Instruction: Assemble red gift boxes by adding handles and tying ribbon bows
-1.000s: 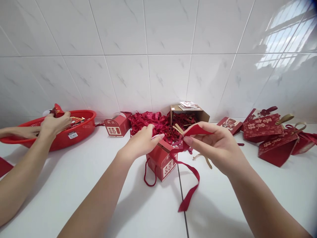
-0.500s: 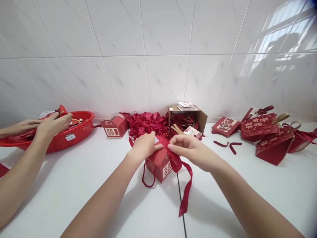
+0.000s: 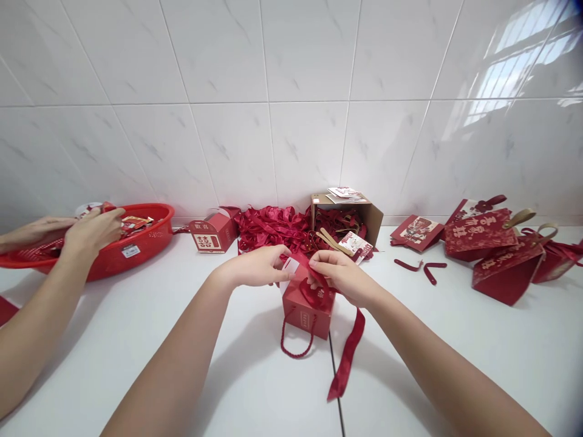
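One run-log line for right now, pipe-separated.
left hand: at red gift box | right hand: holding red ribbon | cord handle: on box's near side

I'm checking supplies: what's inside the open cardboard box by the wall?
Dark red strips show inside the cardboard box. They hide whatever lies beneath or behind them, so that cannot be seen.

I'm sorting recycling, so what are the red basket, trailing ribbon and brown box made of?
Red basket: probably plastic, faintly glossy, perforated. Trailing ribbon: likely satin fabric, softly shiny and limp. Brown box: apparently matte cardboard, with thin flat panels.
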### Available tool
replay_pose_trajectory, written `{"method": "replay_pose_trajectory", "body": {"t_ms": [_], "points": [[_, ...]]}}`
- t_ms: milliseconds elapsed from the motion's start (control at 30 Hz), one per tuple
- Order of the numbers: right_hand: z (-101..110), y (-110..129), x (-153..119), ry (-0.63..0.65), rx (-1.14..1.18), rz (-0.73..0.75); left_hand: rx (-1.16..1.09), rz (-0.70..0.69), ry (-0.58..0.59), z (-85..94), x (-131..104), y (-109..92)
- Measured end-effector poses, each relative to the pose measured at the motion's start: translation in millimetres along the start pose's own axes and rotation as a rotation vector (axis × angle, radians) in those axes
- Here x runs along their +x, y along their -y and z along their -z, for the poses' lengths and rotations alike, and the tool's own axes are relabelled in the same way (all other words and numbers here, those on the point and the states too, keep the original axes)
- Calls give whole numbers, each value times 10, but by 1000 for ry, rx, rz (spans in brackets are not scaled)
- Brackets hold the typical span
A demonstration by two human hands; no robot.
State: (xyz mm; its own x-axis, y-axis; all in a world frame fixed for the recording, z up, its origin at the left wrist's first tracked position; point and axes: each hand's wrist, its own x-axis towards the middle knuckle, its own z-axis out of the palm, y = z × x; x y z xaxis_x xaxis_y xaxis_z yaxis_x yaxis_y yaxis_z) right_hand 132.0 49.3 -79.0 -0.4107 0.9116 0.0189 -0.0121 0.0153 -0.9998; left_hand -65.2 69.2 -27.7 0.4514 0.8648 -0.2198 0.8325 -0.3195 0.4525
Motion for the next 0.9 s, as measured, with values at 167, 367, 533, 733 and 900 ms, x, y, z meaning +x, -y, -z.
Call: {"method": "replay_pose_trajectory", "body": {"t_ms": [167, 367, 533, 733, 900], "points": [[-24, -44, 21, -28, -64, -45, 8, 14, 20, 85, -70, 15], [-53, -38, 8, -76, -148, -61, -5, -38, 15, 57, -59, -9], [-92, 1, -11, -146, -248, -66, -64, -38, 18, 39, -51, -20], [-97, 15, -21, -173, -307, -55, -229, -93, -14, 15, -56, -63], [-102, 6, -17, -181, -309, -52, -246, -70, -62, -18, -32, -94]]}}
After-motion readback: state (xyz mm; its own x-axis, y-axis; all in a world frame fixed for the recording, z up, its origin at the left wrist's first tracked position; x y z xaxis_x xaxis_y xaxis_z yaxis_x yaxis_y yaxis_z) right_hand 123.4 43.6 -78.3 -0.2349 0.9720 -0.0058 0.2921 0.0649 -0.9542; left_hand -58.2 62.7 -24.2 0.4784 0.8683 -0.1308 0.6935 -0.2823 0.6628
